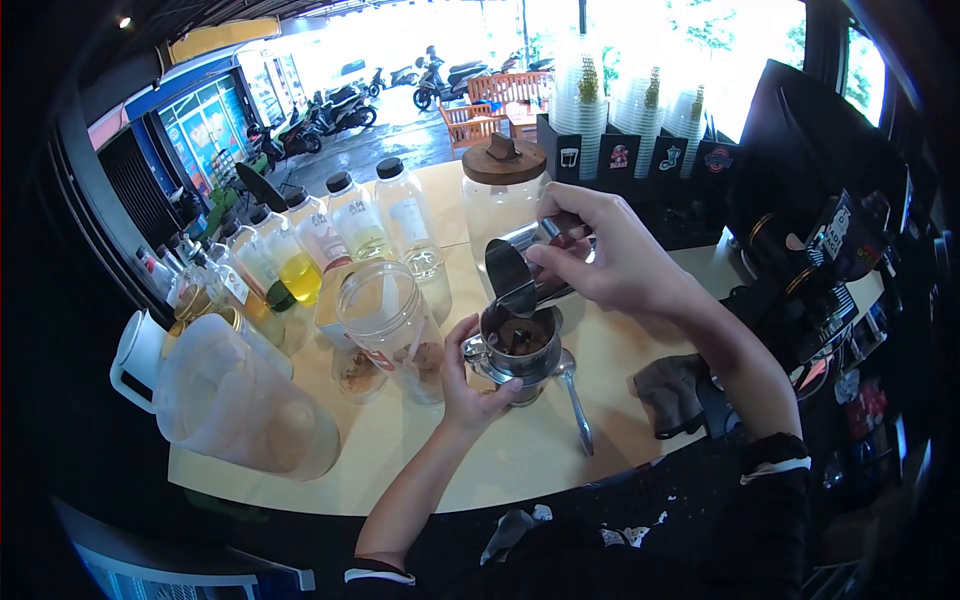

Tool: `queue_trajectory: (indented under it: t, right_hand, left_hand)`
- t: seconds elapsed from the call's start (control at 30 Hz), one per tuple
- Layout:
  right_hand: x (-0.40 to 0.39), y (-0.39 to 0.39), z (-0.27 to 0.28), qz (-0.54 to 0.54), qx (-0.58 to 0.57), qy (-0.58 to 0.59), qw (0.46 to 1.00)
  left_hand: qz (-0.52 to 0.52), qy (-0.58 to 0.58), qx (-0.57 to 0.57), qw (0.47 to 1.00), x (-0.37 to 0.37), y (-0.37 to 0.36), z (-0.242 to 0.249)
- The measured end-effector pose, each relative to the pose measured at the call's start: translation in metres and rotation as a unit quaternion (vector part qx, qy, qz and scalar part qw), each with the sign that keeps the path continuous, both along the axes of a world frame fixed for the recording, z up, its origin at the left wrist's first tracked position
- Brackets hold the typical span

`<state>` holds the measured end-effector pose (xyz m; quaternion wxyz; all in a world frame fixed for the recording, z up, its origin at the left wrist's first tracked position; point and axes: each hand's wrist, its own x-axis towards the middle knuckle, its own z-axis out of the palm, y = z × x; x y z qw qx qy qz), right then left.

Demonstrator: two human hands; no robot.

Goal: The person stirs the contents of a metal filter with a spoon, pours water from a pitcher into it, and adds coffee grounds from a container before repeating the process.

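Observation:
My right hand (pixel 605 255) grips a small metal pitcher (pixel 511 278) by its handle. The pitcher tips to the left, its lip right at the rim of a metal drip coffee filter (pixel 541 362). Dark brown coffee grounds (pixel 520 338) show inside the filter. Around the lower left side of the filter and the cup beneath it, my left hand (pixel 476 388) is closed. Just to the right lies a metal spoon (pixel 577 402), bowl toward the filter. An uncovered clear jar (pixel 385 315) with brown powder low inside stands left of my left hand.
A large translucent pitcher (pixel 240 400) stands at the table's left. Behind it runs a row of bottles (pixel 300 275). A wooden-lidded glass jar (pixel 503 190) stands at the back, near stacked plastic cups (pixel 590 110). A dark cloth (pixel 672 393) lies at the right.

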<state>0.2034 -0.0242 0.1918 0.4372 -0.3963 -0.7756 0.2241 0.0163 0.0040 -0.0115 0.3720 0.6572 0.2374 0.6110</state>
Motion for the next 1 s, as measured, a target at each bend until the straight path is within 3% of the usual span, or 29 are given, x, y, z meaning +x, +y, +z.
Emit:
queue_trajectory:
  t: [0.1,0.23,0.3,0.37,0.43,0.53,0.63,0.8,1.0]
  right_hand:
    - [0.010,0.001,-0.006,-0.019,0.020,-0.002,1.000]
    - [0.036,0.002,-0.026,-0.047,-0.057,0.127,0.989]
    - [0.050,-0.001,-0.043,-0.092,-0.098,0.246,0.960]
    - [0.072,0.005,-0.075,-0.113,-0.100,0.253,0.955]
    - [0.089,0.008,-0.109,-0.110,-0.161,0.371,0.908]
    - [0.114,0.017,-0.159,-0.133,-0.181,0.440,0.869]
    - [0.116,0.014,-0.181,-0.170,-0.176,0.442,0.863]
    - [0.114,0.001,-0.205,-0.132,-0.206,0.472,0.847]
    - [0.128,-0.014,-0.219,-0.156,-0.209,0.410,0.874]
  left_hand:
    - [0.000,-0.004,0.006,1.000,0.000,0.001,-0.001]
    - [0.002,0.002,0.005,1.000,0.000,0.001,-0.001]
    - [0.000,0.002,-0.001,1.000,0.000,0.000,0.000]
    - [0.001,-0.003,-0.009,1.000,0.000,-0.001,0.000]
    - [0.002,-0.007,-0.009,1.000,0.001,-0.001,0.000]
    - [0.004,-0.011,-0.009,1.000,0.001,0.000,-0.001]
    - [0.004,-0.011,-0.013,1.000,0.001,-0.001,0.000]
    - [0.004,-0.017,-0.013,1.000,0.002,-0.001,-0.003]
    - [0.010,0.001,0.009,1.000,0.001,0.003,-0.005]
